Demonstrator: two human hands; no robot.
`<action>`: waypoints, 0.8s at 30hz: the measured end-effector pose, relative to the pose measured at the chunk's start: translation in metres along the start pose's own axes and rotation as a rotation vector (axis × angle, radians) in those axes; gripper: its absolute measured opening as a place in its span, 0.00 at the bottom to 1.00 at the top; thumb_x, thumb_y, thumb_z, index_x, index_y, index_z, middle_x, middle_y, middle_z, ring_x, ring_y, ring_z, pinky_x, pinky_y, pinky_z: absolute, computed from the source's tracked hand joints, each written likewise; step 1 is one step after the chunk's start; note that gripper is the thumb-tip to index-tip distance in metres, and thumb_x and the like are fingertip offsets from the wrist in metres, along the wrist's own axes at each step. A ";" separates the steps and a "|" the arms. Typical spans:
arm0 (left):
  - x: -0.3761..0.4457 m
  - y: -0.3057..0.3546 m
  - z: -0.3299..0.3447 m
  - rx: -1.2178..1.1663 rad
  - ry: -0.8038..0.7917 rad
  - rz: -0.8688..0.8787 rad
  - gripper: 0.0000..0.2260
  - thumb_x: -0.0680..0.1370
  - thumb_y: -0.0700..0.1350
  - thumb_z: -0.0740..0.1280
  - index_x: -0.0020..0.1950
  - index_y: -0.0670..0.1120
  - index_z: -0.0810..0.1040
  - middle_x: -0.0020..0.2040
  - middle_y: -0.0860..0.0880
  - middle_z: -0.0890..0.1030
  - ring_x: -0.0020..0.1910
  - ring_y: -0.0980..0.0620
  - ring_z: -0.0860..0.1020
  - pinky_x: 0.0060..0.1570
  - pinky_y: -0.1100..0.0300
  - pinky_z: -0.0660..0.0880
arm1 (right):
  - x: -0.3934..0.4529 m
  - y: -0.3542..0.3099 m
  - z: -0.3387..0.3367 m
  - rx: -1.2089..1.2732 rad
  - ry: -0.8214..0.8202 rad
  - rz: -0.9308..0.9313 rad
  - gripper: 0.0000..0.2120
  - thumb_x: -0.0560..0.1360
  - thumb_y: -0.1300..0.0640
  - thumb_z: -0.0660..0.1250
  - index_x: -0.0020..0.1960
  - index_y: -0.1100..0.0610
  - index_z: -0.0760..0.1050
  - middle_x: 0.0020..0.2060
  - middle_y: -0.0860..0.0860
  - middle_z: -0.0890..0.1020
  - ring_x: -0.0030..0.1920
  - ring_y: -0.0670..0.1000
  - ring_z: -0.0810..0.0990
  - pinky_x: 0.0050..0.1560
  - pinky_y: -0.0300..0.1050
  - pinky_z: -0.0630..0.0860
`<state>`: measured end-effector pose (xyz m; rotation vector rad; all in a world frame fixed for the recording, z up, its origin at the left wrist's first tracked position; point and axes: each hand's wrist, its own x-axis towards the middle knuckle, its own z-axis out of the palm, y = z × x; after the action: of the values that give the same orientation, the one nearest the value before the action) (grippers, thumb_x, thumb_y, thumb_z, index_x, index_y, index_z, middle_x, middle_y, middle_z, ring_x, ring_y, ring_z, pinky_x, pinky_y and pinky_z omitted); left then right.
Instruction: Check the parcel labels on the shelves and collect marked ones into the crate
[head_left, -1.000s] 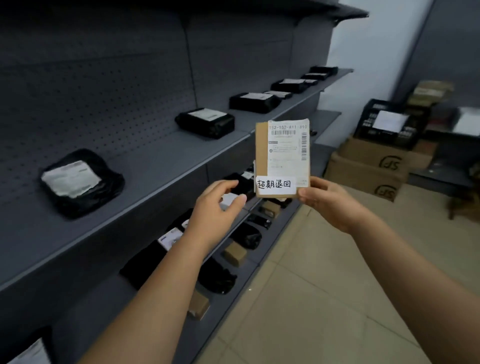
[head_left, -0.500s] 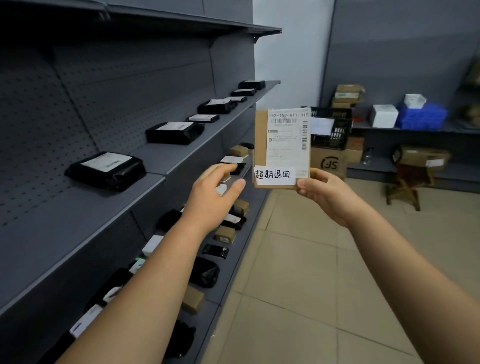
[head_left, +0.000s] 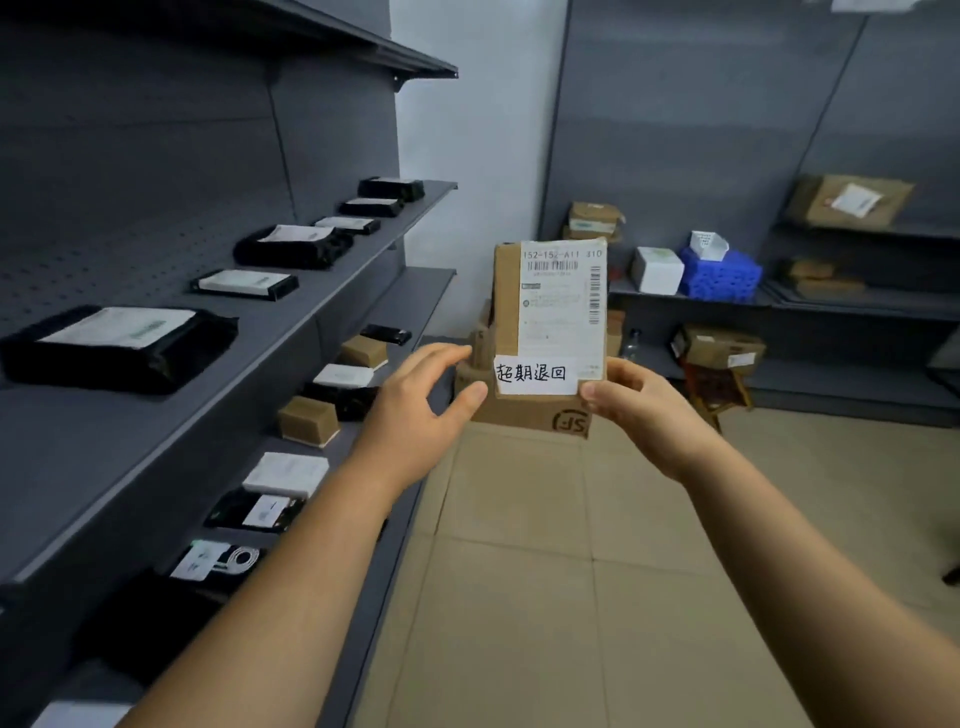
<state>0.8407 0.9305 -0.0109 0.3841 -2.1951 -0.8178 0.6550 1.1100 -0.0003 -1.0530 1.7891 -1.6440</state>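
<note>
A small brown cardboard parcel (head_left: 550, 312) is held upright in front of me, its printed shipping label facing me and a white handwritten sticker (head_left: 535, 375) across its bottom. My right hand (head_left: 644, 415) pinches its lower right corner. My left hand (head_left: 421, 410) hovers just left of the parcel, fingers relaxed and apart from it, holding nothing. The crate is hidden behind the parcel; I cannot make it out.
Grey shelves (head_left: 218, 374) run along the left with black bagged parcels (head_left: 119, 345) and small brown boxes (head_left: 309, 420). A big cardboard carton (head_left: 530, 410) stands on the tiled floor ahead. Far shelves hold a blue bin (head_left: 722, 275), a white box (head_left: 657, 270) and cartons. A wooden stool (head_left: 719, 387) stands at the right.
My view has swung right, from the shelf face toward the far corner of the room. The parcel stays in my right hand; my left hand stays beside it, fingers a little more spread.
</note>
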 end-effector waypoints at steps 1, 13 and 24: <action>0.020 -0.004 0.004 0.003 0.002 0.029 0.18 0.78 0.51 0.68 0.67 0.47 0.76 0.62 0.57 0.74 0.60 0.65 0.70 0.60 0.75 0.64 | 0.013 -0.005 -0.008 -0.012 0.011 -0.003 0.20 0.72 0.52 0.73 0.62 0.53 0.78 0.58 0.52 0.83 0.62 0.57 0.80 0.68 0.62 0.71; 0.269 -0.082 0.146 -0.078 -0.060 0.059 0.16 0.79 0.49 0.67 0.67 0.52 0.75 0.57 0.63 0.72 0.55 0.66 0.70 0.52 0.79 0.64 | 0.227 0.049 -0.139 -0.002 0.173 0.014 0.16 0.76 0.56 0.68 0.63 0.53 0.76 0.57 0.47 0.84 0.60 0.47 0.81 0.67 0.55 0.72; 0.461 -0.202 0.236 -0.009 -0.073 -0.036 0.16 0.79 0.50 0.67 0.66 0.53 0.75 0.59 0.64 0.74 0.61 0.65 0.72 0.63 0.62 0.69 | 0.474 0.129 -0.214 0.003 0.077 0.099 0.26 0.68 0.46 0.73 0.65 0.50 0.76 0.57 0.46 0.83 0.60 0.49 0.81 0.66 0.57 0.73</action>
<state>0.3598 0.6527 -0.0139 0.3960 -2.2574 -0.8735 0.1831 0.8568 -0.0247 -0.8961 1.8563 -1.6464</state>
